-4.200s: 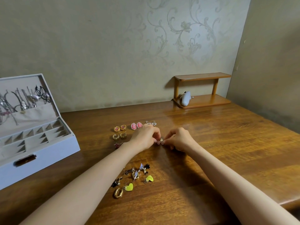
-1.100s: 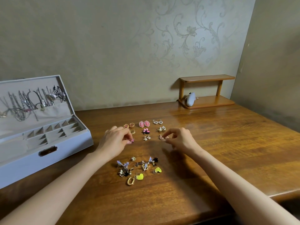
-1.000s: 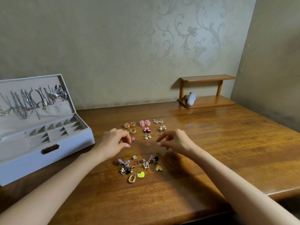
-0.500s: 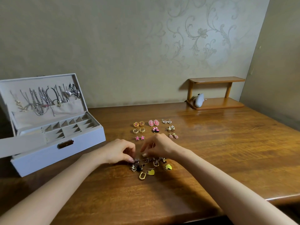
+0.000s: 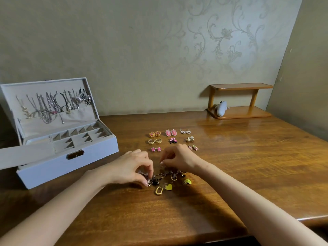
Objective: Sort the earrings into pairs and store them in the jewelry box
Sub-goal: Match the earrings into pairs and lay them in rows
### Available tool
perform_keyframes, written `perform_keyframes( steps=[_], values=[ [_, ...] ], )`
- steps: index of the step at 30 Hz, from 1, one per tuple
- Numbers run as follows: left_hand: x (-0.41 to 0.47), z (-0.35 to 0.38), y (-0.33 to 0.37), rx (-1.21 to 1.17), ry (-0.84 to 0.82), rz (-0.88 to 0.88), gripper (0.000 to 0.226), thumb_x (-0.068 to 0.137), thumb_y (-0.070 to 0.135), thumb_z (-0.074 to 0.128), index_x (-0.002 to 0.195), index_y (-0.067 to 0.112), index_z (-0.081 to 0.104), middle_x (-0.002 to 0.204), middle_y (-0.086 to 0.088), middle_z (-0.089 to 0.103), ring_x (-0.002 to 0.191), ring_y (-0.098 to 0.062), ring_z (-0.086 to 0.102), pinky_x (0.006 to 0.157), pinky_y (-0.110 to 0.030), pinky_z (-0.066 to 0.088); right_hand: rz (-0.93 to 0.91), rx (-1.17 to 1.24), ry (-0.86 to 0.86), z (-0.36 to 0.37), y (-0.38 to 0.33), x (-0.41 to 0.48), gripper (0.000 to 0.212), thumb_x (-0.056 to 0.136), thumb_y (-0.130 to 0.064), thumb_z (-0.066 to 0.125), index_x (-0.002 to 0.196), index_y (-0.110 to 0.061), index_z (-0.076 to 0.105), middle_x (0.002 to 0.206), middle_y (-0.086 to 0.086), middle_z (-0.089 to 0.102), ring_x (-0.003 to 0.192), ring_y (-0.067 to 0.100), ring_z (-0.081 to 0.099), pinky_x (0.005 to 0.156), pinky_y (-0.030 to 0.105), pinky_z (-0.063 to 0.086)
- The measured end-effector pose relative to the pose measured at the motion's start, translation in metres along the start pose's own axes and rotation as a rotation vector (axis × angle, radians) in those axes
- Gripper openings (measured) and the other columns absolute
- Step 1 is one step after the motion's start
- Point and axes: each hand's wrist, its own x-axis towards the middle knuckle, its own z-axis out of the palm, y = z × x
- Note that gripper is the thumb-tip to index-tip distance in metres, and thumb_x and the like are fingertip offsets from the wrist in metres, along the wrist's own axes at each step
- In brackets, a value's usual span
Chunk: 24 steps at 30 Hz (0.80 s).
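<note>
Sorted pairs of earrings (image 5: 171, 133) lie in three short rows on the wooden table (image 5: 239, 166). Nearer me is a mixed pile of earrings (image 5: 170, 176), with two yellow hearts (image 5: 168, 186) and a gold hoop (image 5: 158, 190) at its front. My left hand (image 5: 131, 169) is at the pile's left edge, thumb and forefinger pinching a small dark earring (image 5: 153, 181). My right hand (image 5: 177, 158) hovers over the pile's back with curled fingers; whether it holds anything is hidden. The light blue jewelry box (image 5: 71, 162) stands open at the left, its compartments showing nothing inside.
Several necklaces (image 5: 51, 103) hang in the box's raised lid. A small two-level wooden shelf (image 5: 239, 112) with a white object (image 5: 221, 108) on it stands at the back right against the wall. The table's front edge runs close on the right.
Both hands have left the sorted rows and come back toward me onto the mixed pile. A pink star pair and a pink-and-green pair now lie in the nearest row.
</note>
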Motion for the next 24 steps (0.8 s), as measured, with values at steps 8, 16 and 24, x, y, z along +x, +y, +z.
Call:
perform_keyframes(
  steps=[8, 16, 24],
  values=[
    [-0.001, 0.005, -0.001, 0.007, 0.064, 0.029, 0.018, 0.078, 0.037, 0.07, 0.073, 0.042, 0.053, 0.091, 0.019, 0.045, 0.091, 0.007, 0.037, 0.083, -0.015, 0.028, 0.039, 0.107, -0.001, -0.005, 0.002, -0.002, 0.01, 0.08, -0.007, 0.07, 0.089, -0.008, 0.075, 0.087, 0.009, 0.073, 0.07, 0.008, 0.066, 0.065, 0.018, 0.055],
    [0.005, -0.016, -0.003, -0.158, 0.157, 0.016, 0.021, 0.086, 0.026, 0.063, 0.072, 0.037, 0.053, 0.082, 0.017, 0.059, 0.084, -0.003, 0.05, 0.076, -0.023, 0.04, 0.031, 0.117, -0.013, -0.009, -0.001, 0.0, 0.012, 0.08, -0.004, 0.069, 0.087, -0.011, 0.075, 0.07, -0.008, 0.064, 0.066, -0.001, 0.06, 0.064, 0.011, 0.049],
    [0.037, -0.01, -0.013, -0.026, 0.185, -0.122, 0.004, 0.09, 0.029, 0.058, 0.089, 0.027, 0.054, 0.091, 0.001, 0.064, 0.076, -0.013, 0.053, 0.07, -0.032, 0.042, 0.045, 0.133, -0.037, -0.011, -0.009, 0.006, 0.024, 0.081, 0.003, 0.062, 0.09, -0.014, 0.076, 0.079, 0.0, 0.069, 0.07, 0.003, 0.062, 0.065, 0.012, 0.05]
  ],
)
